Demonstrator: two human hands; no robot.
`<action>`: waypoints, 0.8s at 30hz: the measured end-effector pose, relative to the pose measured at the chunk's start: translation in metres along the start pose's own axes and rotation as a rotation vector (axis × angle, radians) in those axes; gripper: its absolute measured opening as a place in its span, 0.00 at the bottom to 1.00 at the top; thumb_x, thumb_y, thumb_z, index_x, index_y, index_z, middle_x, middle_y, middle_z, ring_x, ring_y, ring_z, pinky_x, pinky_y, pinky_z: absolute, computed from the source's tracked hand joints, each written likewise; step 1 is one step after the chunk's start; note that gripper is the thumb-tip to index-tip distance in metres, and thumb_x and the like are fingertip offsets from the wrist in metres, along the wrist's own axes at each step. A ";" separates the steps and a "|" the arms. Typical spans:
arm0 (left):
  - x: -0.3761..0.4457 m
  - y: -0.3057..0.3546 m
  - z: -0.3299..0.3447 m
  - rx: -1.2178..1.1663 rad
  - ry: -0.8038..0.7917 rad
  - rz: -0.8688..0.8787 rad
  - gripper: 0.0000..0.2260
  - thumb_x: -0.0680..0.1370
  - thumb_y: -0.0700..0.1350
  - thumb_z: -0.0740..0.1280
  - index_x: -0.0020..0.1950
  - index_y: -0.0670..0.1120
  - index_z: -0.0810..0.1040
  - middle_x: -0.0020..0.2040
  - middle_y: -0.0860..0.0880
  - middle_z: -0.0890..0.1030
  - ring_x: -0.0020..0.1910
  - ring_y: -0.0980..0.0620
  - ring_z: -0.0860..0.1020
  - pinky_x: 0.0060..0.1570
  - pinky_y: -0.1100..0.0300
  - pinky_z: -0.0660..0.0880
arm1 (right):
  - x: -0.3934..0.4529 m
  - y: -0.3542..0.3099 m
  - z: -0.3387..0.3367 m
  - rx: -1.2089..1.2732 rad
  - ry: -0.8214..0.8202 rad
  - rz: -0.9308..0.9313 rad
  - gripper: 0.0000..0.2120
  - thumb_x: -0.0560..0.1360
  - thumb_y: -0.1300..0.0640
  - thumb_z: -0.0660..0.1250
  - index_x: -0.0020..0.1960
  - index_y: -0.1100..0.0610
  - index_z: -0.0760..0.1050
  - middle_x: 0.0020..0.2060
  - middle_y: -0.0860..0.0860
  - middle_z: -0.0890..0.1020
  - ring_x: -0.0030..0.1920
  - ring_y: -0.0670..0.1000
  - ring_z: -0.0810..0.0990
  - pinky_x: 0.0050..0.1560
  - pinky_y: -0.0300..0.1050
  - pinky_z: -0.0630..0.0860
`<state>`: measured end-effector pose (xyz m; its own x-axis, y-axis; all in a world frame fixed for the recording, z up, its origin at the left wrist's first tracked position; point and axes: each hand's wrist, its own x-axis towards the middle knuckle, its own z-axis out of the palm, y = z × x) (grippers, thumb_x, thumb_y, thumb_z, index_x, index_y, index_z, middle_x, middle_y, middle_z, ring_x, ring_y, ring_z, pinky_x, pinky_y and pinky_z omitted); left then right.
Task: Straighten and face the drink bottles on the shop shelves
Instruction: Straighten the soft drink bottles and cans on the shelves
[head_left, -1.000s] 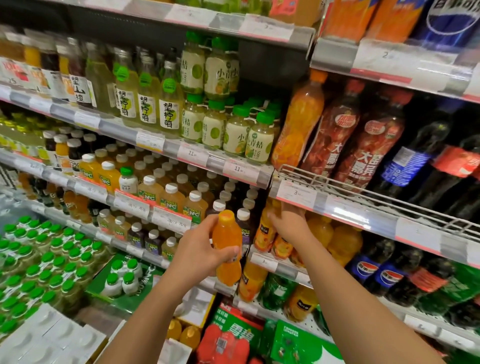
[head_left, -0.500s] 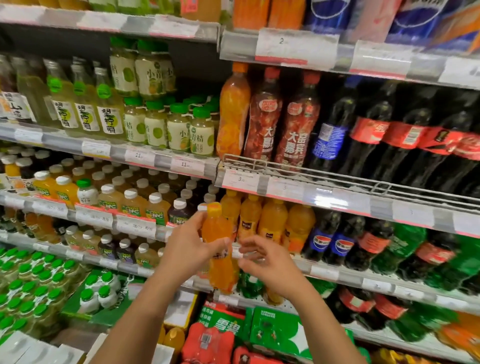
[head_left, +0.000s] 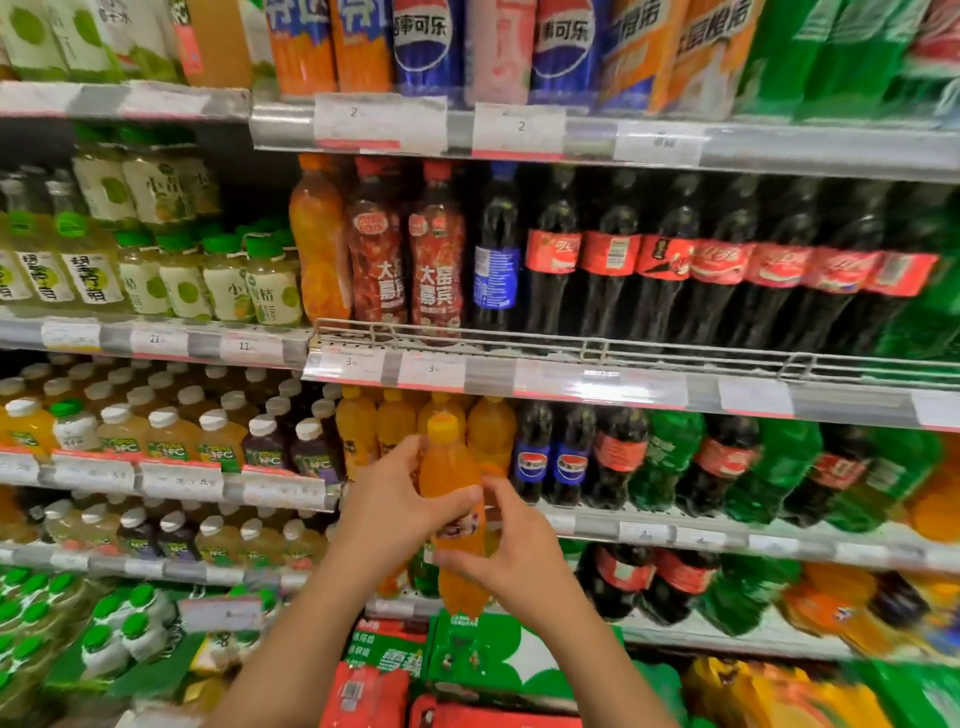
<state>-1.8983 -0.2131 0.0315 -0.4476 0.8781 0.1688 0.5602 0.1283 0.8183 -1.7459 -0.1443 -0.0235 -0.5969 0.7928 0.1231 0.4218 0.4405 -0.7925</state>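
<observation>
Small orange plastic drink bottle with yellow cap (head_left: 451, 488) standing upright in mid-air, in front of row of matching orange bottles (head_left: 395, 431) on shelf. Left hand (head_left: 390, 506) gripping its left side, thumb curling across front. Right hand (head_left: 511, 556) pinching its lower right side between thumb and fingers. Dark cola bottles with blue labels (head_left: 550, 457) sitting right of orange row.

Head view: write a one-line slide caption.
Both hands, left and right, hold an orange drink bottle before stocked shelves.
</observation>
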 end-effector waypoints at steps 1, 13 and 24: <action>-0.003 0.005 0.007 -0.003 0.008 0.006 0.26 0.69 0.57 0.79 0.55 0.61 0.65 0.44 0.71 0.70 0.43 0.73 0.71 0.50 0.63 0.75 | -0.005 0.004 -0.005 0.003 0.009 0.006 0.42 0.61 0.28 0.75 0.69 0.40 0.65 0.58 0.38 0.80 0.57 0.43 0.79 0.58 0.48 0.79; -0.042 0.033 0.094 0.062 -0.164 0.009 0.27 0.67 0.69 0.74 0.61 0.62 0.72 0.50 0.61 0.83 0.47 0.63 0.81 0.48 0.60 0.80 | -0.061 0.068 -0.056 0.065 0.080 0.075 0.23 0.63 0.40 0.75 0.54 0.42 0.72 0.42 0.43 0.83 0.42 0.42 0.81 0.42 0.46 0.79; 0.054 -0.002 0.078 0.129 -0.119 -0.092 0.17 0.83 0.48 0.64 0.72 0.49 0.73 0.67 0.50 0.78 0.54 0.55 0.76 0.56 0.56 0.77 | -0.078 0.104 -0.098 -0.051 0.217 0.209 0.27 0.67 0.40 0.80 0.60 0.45 0.72 0.45 0.40 0.83 0.44 0.40 0.81 0.47 0.45 0.80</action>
<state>-1.8692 -0.1300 -0.0035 -0.4200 0.9072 0.0241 0.6089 0.2620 0.7487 -1.5889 -0.1190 -0.0567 -0.3362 0.9375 0.0901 0.5572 0.2751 -0.7834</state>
